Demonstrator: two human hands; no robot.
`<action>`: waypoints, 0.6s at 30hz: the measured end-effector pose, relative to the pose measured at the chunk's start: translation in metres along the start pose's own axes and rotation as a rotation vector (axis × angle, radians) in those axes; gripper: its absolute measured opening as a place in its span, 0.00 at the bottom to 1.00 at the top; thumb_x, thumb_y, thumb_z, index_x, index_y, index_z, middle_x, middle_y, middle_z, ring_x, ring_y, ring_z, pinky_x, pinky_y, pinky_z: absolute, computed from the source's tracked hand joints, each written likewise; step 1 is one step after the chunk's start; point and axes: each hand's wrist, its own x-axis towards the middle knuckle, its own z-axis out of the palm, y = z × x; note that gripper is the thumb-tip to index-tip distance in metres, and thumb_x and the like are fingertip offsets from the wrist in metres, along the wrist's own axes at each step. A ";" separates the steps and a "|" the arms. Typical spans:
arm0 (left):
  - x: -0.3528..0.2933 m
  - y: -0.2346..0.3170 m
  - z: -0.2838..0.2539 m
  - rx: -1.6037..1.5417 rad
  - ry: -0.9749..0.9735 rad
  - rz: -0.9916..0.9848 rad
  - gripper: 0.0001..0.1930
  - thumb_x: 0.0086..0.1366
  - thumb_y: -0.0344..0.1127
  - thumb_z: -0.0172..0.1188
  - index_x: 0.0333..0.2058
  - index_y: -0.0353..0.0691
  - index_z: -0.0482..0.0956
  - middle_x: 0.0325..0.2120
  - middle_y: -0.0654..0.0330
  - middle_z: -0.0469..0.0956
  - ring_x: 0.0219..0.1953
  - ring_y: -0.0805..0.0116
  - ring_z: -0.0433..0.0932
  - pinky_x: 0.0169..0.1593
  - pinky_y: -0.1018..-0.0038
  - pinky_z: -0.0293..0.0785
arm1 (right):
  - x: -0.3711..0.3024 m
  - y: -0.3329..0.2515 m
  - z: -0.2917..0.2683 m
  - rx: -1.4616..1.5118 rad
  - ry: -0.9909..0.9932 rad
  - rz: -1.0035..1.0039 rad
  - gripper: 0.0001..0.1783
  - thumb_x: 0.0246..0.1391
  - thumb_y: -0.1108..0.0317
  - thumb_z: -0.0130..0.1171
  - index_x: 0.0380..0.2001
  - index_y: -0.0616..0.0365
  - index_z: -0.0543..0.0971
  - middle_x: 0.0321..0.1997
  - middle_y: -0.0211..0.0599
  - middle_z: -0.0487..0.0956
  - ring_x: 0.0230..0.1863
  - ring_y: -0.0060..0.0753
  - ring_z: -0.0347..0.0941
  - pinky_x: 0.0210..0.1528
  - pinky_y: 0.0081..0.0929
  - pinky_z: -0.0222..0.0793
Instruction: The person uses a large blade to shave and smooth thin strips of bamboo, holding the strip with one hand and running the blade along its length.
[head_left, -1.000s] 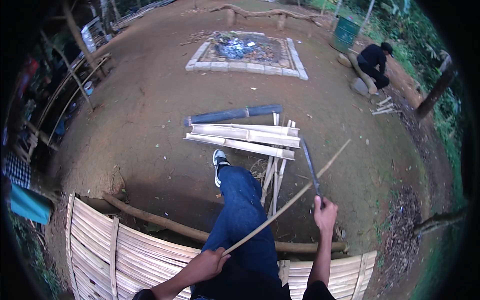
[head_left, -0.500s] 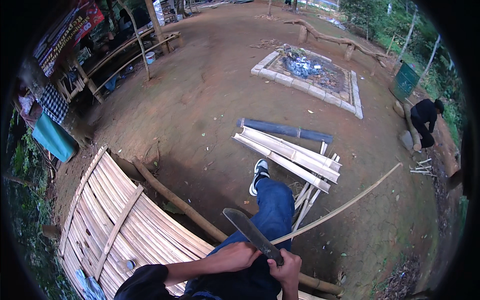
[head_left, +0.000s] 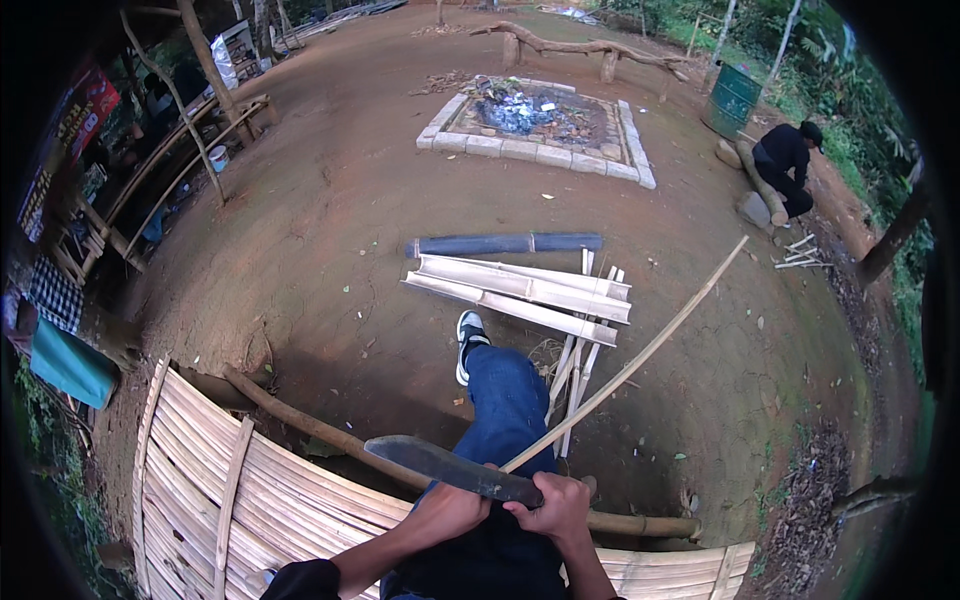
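Observation:
In my right hand (head_left: 558, 507) I grip a machete (head_left: 435, 464) close to its handle, and its broad dark blade points left across my lap. Under the blade, my left hand (head_left: 452, 510) is closed around the near end of a long, pale bamboo strip (head_left: 645, 357). From there the strip reaches up and away to the right, over the ground. The blade lies across the strip beside my left fingers; whether its edge touches the strip is hidden. Beyond my blue-jeaned knee, split bamboo halves (head_left: 525, 290) lie next to a dark whole bamboo pole (head_left: 505, 244).
A bamboo-slat bench (head_left: 290, 490) is beneath me, with a pole (head_left: 300, 412) along its front. Thin bamboo strips (head_left: 573, 390) lie by my foot. Farther off are a stone-edged fire pit (head_left: 540, 152), a green drum (head_left: 733, 100) and a crouching person (head_left: 783, 165) beside a log.
The view has swung to the right, so the scene sits farther left. The machete blade has tipped from a steep slant to a flatter one. Both hands keep their grips.

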 end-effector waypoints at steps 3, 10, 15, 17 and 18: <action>0.006 0.011 -0.007 0.005 -0.012 0.008 0.10 0.64 0.29 0.49 0.43 0.35 0.69 0.28 0.39 0.76 0.35 0.37 0.77 0.38 0.51 0.71 | -0.002 0.003 -0.003 -0.074 0.048 0.006 0.38 0.39 0.25 0.60 0.13 0.54 0.70 0.13 0.35 0.73 0.14 0.41 0.73 0.18 0.34 0.68; 0.011 0.022 -0.025 0.011 0.104 -0.091 0.08 0.67 0.32 0.53 0.34 0.30 0.72 0.23 0.39 0.75 0.31 0.36 0.76 0.33 0.52 0.70 | 0.000 0.040 -0.021 -0.179 0.182 0.253 0.35 0.43 0.31 0.60 0.14 0.56 0.70 0.15 0.41 0.74 0.17 0.47 0.74 0.22 0.42 0.68; -0.019 0.004 -0.028 -0.002 0.103 -0.131 0.10 0.68 0.33 0.53 0.33 0.30 0.72 0.19 0.39 0.73 0.27 0.37 0.76 0.29 0.55 0.69 | 0.022 0.092 -0.051 -0.217 0.287 0.874 0.27 0.53 0.43 0.59 0.26 0.61 0.79 0.19 0.52 0.76 0.27 0.61 0.76 0.33 0.52 0.70; -0.018 0.003 -0.023 -0.010 0.088 -0.130 0.10 0.68 0.33 0.53 0.33 0.30 0.73 0.19 0.39 0.73 0.27 0.37 0.76 0.29 0.55 0.69 | 0.025 0.082 -0.059 -0.206 0.260 0.791 0.26 0.53 0.45 0.60 0.25 0.62 0.78 0.17 0.51 0.75 0.25 0.59 0.75 0.30 0.49 0.69; -0.020 0.003 -0.020 -0.011 0.067 -0.134 0.10 0.68 0.33 0.53 0.33 0.30 0.73 0.19 0.39 0.73 0.26 0.37 0.76 0.29 0.55 0.69 | 0.023 0.071 -0.058 -0.165 0.232 0.724 0.25 0.54 0.47 0.59 0.24 0.64 0.77 0.16 0.51 0.74 0.23 0.59 0.73 0.28 0.47 0.67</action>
